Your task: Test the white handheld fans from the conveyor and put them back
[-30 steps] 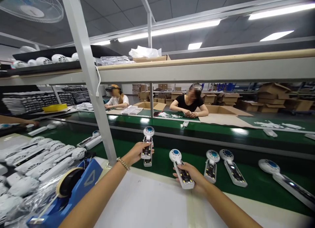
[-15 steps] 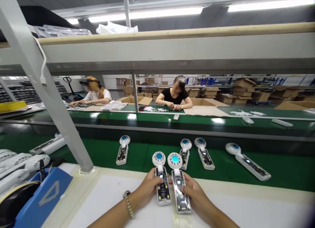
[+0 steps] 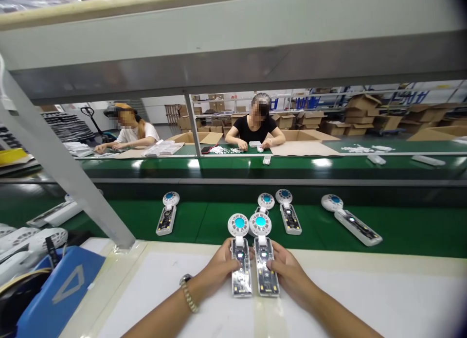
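Observation:
My left hand (image 3: 223, 265) is closed around a white handheld fan (image 3: 241, 275), its thumb pressed on the clear front that shows a circuit board. A second handheld fan (image 3: 267, 275) is gripped in my right hand (image 3: 286, 270), with the thumb likewise on its front. Both fans stand side by side, round blue-centred heads up and almost touching, above the white worktop (image 3: 175, 289). Small lights shine on their boards. Just behind the heads lies another fan (image 3: 266, 201), partly hidden by them.
More fans lie on the green conveyor (image 3: 215, 221), including one at left (image 3: 167, 214) and one at right (image 3: 352, 221). A blue bin (image 3: 62, 284) and white fan parts stand at lower left beside a slanted metal post (image 3: 73, 177). Two co-workers sit across the line.
The view has tilted down and shifted slightly. Both fans are more upright and level with each other; the right one has come up beside the left. Each hand keeps its grip.

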Tool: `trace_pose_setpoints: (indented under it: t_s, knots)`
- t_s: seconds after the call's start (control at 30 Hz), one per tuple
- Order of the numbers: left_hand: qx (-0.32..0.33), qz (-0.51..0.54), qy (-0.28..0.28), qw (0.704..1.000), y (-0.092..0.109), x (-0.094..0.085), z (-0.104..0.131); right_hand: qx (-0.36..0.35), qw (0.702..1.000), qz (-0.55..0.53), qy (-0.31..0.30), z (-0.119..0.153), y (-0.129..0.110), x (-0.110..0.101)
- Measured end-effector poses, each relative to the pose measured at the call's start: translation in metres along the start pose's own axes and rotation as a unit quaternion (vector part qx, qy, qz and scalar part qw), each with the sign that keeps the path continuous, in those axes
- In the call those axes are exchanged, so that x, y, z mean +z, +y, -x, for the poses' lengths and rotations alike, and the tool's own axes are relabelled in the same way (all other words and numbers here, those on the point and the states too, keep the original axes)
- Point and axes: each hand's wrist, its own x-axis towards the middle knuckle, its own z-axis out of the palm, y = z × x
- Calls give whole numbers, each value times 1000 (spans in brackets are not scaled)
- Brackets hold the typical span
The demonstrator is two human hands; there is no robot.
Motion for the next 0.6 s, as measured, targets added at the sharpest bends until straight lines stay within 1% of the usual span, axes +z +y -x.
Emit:
trace_pose_setpoints:
  t_s: [0.13, 0.33, 0.43, 0.6]
  knots:
    - [5, -5, -6, 1000, -1, -1, 0, -5, 1000, -13, 2, 0, 0, 0]
    - [-3, -12, 6, 1000, 4, 5, 1, 4, 1000, 15, -2, 6, -8, 7]
    - [1, -12, -1, 1000, 5, 7, 2, -3, 1000, 17, -3, 7, -9, 9]
    - [0, -26, 11, 1000, 7, 9, 3, -13, 1000, 15, -20, 7, -10, 9]
